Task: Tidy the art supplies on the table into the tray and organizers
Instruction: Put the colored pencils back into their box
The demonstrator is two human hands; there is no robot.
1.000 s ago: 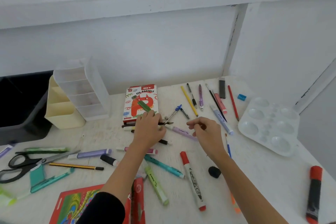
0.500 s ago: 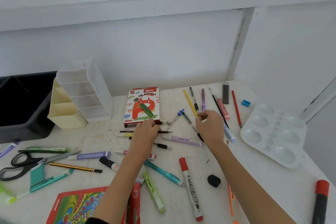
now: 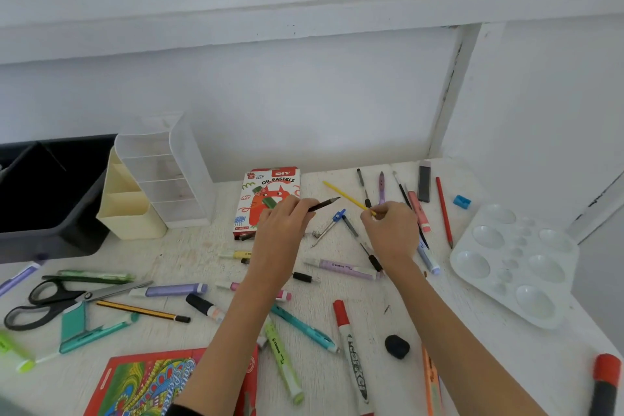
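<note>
showing two bare hands at work over a cluttered white table (image 3: 189, 253). nearest the viewer lie a red-covered colouring book (image 3: 145, 382), a lime green highlighter (image 3: 283, 360), a white marker with a red cap (image 3: 353, 361) and a small black eraser lump (image 3: 397, 346); black-handled scissors (image 3: 44, 302) rest at the left edge. mid-table, the left hand (image 3: 282, 230) has its fingers curled round a dark sharpened pencil (image 3: 325, 204), whose point sticks out to the right and appears raised off the surface. the right hand (image 3: 391, 236) pinches the near end of a thin yellow pencil (image 3: 344, 195) between thumb and forefinger. that pencil's long axis runs from the fingertips away and to the left, toward the printed oil pastels box (image 3: 270, 199); whether its far end is off the table cannot be told (the blue-hinged metal compass (image 3: 332, 223) lies between the two hands, untouched). farther back on the left stand a clear plastic compartmented organizer (image 3: 165, 176) and a cream plastic organizer (image 3: 128, 209), with a dark grey tray (image 3: 50, 199) beside them at the far left; a white plastic paint palette (image 3: 513, 263) sits to the right. judged step: gathering pencils, one per hand. both organizers lie up and left of the hands, the left hand being nearer, so the yellow pencil would have to travel across the compass and the box.
</note>
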